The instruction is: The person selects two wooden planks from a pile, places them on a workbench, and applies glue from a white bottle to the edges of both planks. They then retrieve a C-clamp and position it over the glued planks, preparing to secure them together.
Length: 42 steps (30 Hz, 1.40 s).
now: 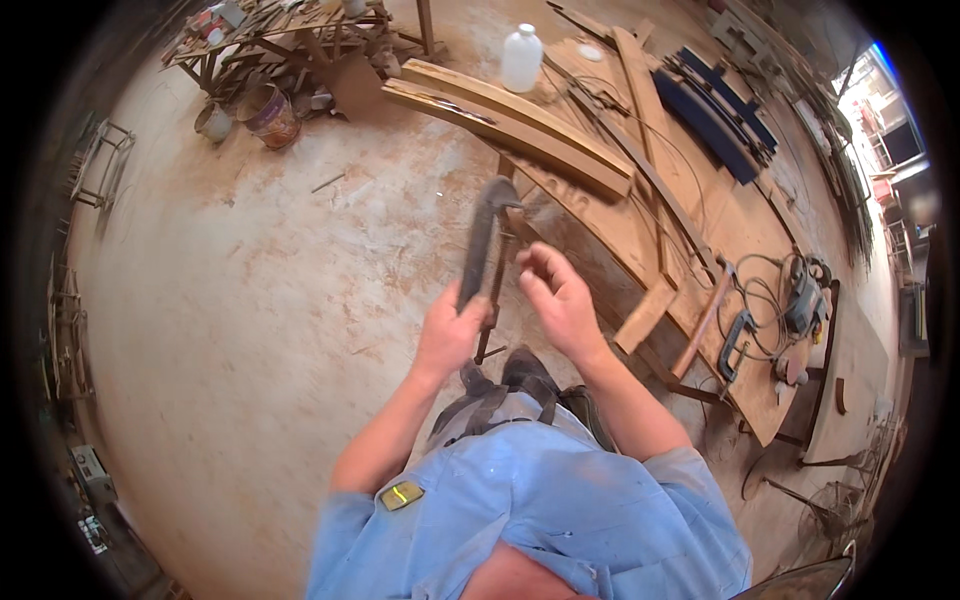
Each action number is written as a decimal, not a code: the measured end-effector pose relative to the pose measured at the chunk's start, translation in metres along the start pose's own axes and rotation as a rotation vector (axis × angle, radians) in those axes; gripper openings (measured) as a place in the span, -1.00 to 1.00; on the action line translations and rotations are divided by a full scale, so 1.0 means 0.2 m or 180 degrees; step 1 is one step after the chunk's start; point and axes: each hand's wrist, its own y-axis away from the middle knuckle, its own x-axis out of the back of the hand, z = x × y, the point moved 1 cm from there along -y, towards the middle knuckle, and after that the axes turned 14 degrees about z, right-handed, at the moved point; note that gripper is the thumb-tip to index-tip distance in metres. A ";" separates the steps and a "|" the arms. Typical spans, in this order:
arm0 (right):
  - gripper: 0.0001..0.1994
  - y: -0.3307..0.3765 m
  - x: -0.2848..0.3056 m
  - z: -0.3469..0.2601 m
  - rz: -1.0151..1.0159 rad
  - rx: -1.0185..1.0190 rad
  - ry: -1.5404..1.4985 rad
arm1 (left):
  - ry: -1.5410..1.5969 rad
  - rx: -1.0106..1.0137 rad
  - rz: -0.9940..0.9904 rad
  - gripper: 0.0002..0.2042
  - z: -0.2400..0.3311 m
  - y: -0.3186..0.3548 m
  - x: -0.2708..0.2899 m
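Note:
My left hand (452, 332) is wrapped round the lower part of a dark C-clamp (480, 245), held upright in front of my body. Its rounded end points away from me, and a thin screw with a crossbar hangs beside my fingers. To the right of the clamp, apart from it, my right hand (560, 300) is raised with bent fingers and the thumb spread. Nothing shows in it. The right hand is nearest to the workbench (720, 205) edge.
On the bench lie long wooden beams (520, 135), a white plastic bottle (522, 58), dark blue pieces (715, 115), a hammer (705, 315), a blue C-clamp (737, 345) and a corded power tool (803, 300). Buckets (268, 115) stand by a scrap-laden table at the far left.

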 end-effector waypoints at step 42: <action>-0.67 -1.15 -2.21 0.90 0.2650 -0.2182 -0.2455 | 0.0901 0.1787 -0.1483 -0.60 -0.05 -2.85 0.98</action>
